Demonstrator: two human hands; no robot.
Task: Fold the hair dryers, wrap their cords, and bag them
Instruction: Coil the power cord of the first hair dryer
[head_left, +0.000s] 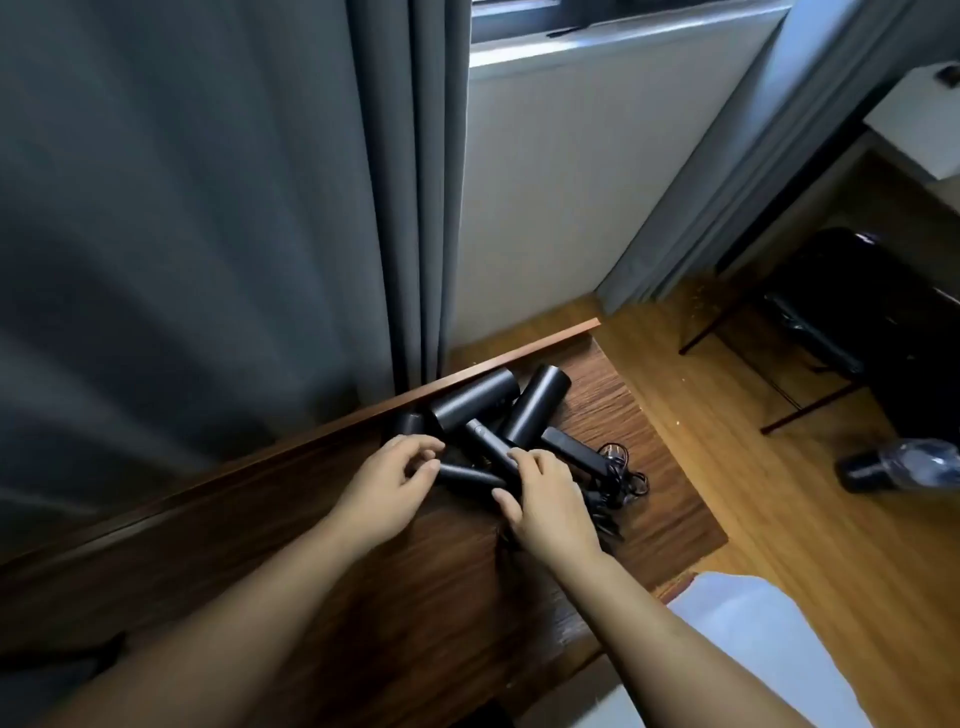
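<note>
Several black hair dryers lie in a heap on the dark wooden table (405, 597), near its far right corner. Two barrels stand out, one (475, 399) along the back rail and one (537, 404) to its right. Between my hands lies a black handle (467, 475). My left hand (389, 480) curls its fingers around the left end of that handle. My right hand (548, 501) lies over the handle's right end and over another handle (488, 447), fingers bent on them. Tangled black cords (621, 475) lie right of my right hand. No bag shows.
Grey curtains (208, 208) hang behind the table's raised back rail (311, 434). The table's right edge drops to a wooden floor (779, 519). On the floor are a plastic bottle (904, 465), a black bin with a liner (883, 322) and thin metal legs.
</note>
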